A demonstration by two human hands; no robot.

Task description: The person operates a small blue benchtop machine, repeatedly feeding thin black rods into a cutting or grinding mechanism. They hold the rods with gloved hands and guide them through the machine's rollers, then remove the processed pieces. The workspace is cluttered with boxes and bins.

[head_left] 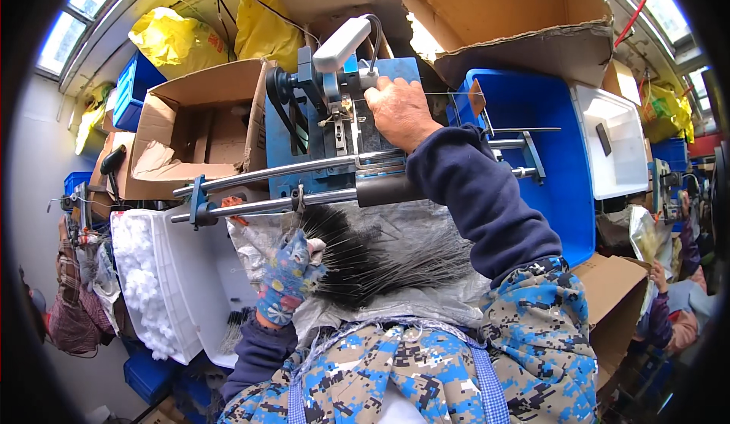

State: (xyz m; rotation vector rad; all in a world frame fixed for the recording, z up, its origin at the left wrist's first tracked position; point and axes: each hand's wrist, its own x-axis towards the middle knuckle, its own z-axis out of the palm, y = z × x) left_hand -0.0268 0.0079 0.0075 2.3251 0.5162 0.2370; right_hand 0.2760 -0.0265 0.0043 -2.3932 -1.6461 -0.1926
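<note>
My right hand (399, 112) is bare and rests on the blue bench machine (285, 146), its fingers curled at the metal head. What lies under those fingers is hidden. A thin straight wire (445, 92) extends to the right from beside that hand. My left hand (289, 276), in a blue patterned glove with fingertips showing, is closed below the machine's front steel rods (274, 202); I cannot make out what it grips. Right beside the glove, a heap of thin wires with dark bristles (365, 264) lies across a silvery sheet (449, 302) over my lap.
A white bin (182, 287) with white fluffy tufts (141, 279) stands at left. Behind it is an open cardboard box (194, 135). On the right are a large blue bin (559, 158) and a white tray (620, 173). Other people (673, 310) work at both sides.
</note>
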